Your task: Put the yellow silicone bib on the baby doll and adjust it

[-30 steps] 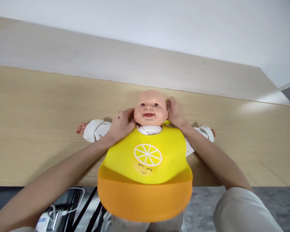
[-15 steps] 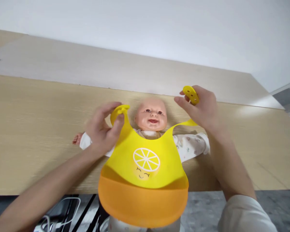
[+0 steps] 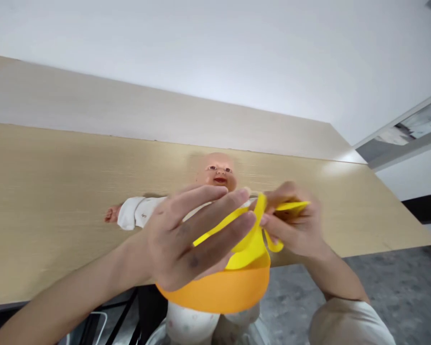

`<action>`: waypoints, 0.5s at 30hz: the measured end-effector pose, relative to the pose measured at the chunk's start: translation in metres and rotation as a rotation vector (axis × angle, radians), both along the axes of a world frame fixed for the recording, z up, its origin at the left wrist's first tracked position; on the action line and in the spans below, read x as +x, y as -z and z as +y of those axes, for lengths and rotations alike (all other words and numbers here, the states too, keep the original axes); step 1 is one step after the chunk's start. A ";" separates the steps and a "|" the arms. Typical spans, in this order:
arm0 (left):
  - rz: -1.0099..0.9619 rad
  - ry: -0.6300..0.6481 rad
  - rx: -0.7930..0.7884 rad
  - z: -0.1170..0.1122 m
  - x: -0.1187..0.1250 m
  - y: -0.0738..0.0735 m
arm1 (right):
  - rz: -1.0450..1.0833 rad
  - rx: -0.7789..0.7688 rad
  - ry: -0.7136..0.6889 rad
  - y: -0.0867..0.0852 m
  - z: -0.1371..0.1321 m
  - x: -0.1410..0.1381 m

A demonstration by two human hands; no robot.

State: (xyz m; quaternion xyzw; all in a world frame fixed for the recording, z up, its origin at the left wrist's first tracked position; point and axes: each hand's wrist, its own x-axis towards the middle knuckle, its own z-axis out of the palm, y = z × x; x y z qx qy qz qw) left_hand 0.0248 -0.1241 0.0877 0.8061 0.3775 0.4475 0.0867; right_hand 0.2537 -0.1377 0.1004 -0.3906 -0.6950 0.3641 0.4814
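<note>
A baby doll (image 3: 217,171) in a white printed suit lies on its back on the wooden table (image 3: 57,191), head away from me. A yellow bib (image 3: 233,282) with an orange pocket is lifted off its chest. My left hand (image 3: 190,239) holds the bib's left side, fingers stretched across the front. My right hand (image 3: 294,225) pinches the bib's yellow neck straps together above the doll's chest. The doll's body is mostly hidden behind my hands and the bib.
The table runs wide to left and right, with a pale panel (image 3: 129,105) and a white wall behind it. Below the table's near edge lie a grey floor (image 3: 380,287) and dark cables (image 3: 129,311).
The bib's straps came off from behind the doll's neck, were spread apart, then brought together in front. The bib has been lifted towards me, off the doll.
</note>
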 end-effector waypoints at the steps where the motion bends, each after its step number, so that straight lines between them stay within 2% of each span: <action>1: 0.044 0.052 0.056 0.000 -0.005 -0.011 | 0.028 -0.003 0.114 -0.006 -0.007 0.007; 3: 0.097 0.099 0.220 0.000 -0.014 -0.024 | 0.082 0.043 0.370 -0.019 -0.015 0.027; 4: 0.094 0.080 0.298 -0.001 -0.017 -0.025 | 0.099 0.076 0.503 -0.025 -0.014 0.041; 6: 0.046 -0.004 0.374 -0.005 -0.024 -0.017 | 0.101 0.112 0.697 -0.034 -0.005 0.077; 7: 0.010 -0.056 0.358 -0.008 -0.026 -0.008 | 0.083 0.085 0.779 -0.035 0.002 0.098; 9: -0.073 -0.146 0.243 -0.017 -0.030 0.016 | 0.101 -0.027 0.923 -0.031 0.019 0.143; 11: -0.161 -0.225 0.083 -0.029 -0.032 0.045 | 0.142 -0.181 0.998 -0.018 0.033 0.185; 13: -0.178 -0.313 -0.181 -0.044 -0.033 0.072 | 0.120 -0.330 1.161 0.001 0.040 0.222; 15: -0.203 -0.381 -0.442 -0.060 -0.034 0.094 | -0.001 -0.485 1.312 0.022 0.041 0.254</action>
